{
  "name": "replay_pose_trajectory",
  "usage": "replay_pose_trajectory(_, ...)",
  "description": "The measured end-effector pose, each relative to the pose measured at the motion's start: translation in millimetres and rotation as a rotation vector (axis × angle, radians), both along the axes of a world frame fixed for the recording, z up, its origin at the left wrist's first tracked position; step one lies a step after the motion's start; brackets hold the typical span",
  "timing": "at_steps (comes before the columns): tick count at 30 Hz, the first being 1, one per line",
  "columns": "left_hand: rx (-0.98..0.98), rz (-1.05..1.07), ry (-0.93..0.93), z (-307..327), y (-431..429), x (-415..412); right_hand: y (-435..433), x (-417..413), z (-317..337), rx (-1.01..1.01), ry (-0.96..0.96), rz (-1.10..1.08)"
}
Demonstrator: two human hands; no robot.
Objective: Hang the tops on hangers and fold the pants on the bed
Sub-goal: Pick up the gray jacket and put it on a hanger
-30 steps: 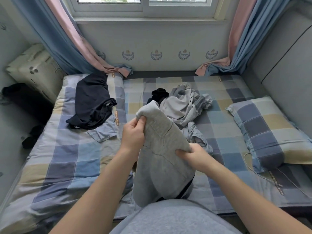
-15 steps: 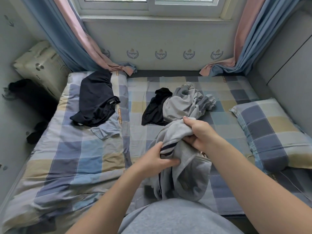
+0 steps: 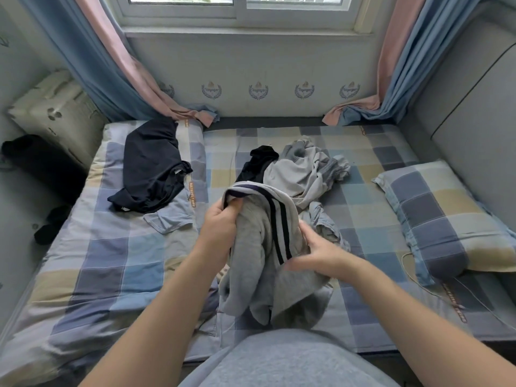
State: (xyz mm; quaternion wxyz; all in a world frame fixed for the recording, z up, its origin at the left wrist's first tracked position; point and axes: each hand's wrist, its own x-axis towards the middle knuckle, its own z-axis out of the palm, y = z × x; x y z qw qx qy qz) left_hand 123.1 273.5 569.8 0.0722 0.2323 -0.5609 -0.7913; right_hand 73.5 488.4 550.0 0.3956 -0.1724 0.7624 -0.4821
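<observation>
**Grey garment (image 3: 259, 241) held over the bed (image 3: 92, 275)**

Grey fabric with two dark stripes is bunched between both hands, above the near middle of the checked bed and just in front of the person's body. Its lower folds sag onto the bedcover. The left hand (image 3: 220, 227) grips the top edge, fingers curled into the cloth beside a dark-trimmed hem. The right hand (image 3: 321, 252) lies against the garment's right side, thumb up on the striped part. It is blurred, so I cannot tell whether it pinches the cloth or only presses it. The hands are close together, with the fabric between them.

Farther back on the bed lies a crumpled pale grey pile (image 3: 304, 174), with a black piece (image 3: 259, 163) touching its left edge. A dark top (image 3: 150, 169) is spread at the far left, and a light blue piece (image 3: 167, 222) lies just beside its near edge. A checked pillow (image 3: 444, 219) rests at the right. Blue and pink curtains (image 3: 111, 65) hang at both sides of the window (image 3: 237, 12).
</observation>
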Motion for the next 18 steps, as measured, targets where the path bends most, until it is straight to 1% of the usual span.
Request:
replay_pose_trajectory(2, 0.022, -0.04, 0.011, 3.7, -2.2, -3.5, -6.1, 8.0, -10.9, 0.068, 0.064, -0.019)
replay_pose_trajectory(4, -0.006, -0.085, 0.045, 4.7, -5.6, -5.8, -14.8, 7.7, -20.2, 0.115, 0.201, -0.129)
replay_pose_trajectory(5, -0.047, -0.096, 0.057, 2.8, -8.7, -6.1, -18.9, 5.2, -20.4, 0.142, 0.255, -0.183)
replay_pose_trajectory(6, -0.115, -0.089, 0.061, -0.3, -12.8, -6.4, -22.2, 1.2, -17.7, 0.127, 0.257, -0.23)
replay_pose_trajectory(7, -0.222, -0.056, 0.044, -5.5, -18.4, -6.7, -24.8, -3.9, -13.8, 0.094, 0.211, -0.292)
replay_pose_trajectory(9, -0.443, 0.051, -0.047, -19.1, -31.6, -4.4, -28.3, -13.3, -1.4, 0.027, 0.074, -0.419)
replay_pose_trajectory(11, -0.586, 0.111, -0.176, -29.5, -38.0, 2.6, -28.7, -21.9, 10.1, -0.019, -0.043, -0.517)
replay_pose_trajectory(12, -0.63, 0.101, -0.191, -34.0, -37.7, 7.9, -29.4, -24.9, 15.0, -0.061, -0.103, -0.555)
replay_pose_trajectory(13, -0.654, 0.056, -0.172, -37.1, -33.8, 13.3, -31.1, -27.1, 20.7, -0.101, -0.155, -0.575)
replay_pose_trajectory(15, -0.606, -0.135, -0.098, -39.4, -17.6, 24.0, -35.8, -29.3, 27.9, -0.158, -0.221, -0.59)
replay_pose_trajectory(17, -0.529, -0.309, -0.101, -44.9, -0.9, 31.6, -41.6, -27.4, 32.7, -0.193, -0.25, -0.607)
replay_pose_trajectory(18, -0.498, -0.355, -0.131, -48.4, 5.4, 33.9, -43.6, -25.9, 35.2, -0.221, -0.27, -0.617)
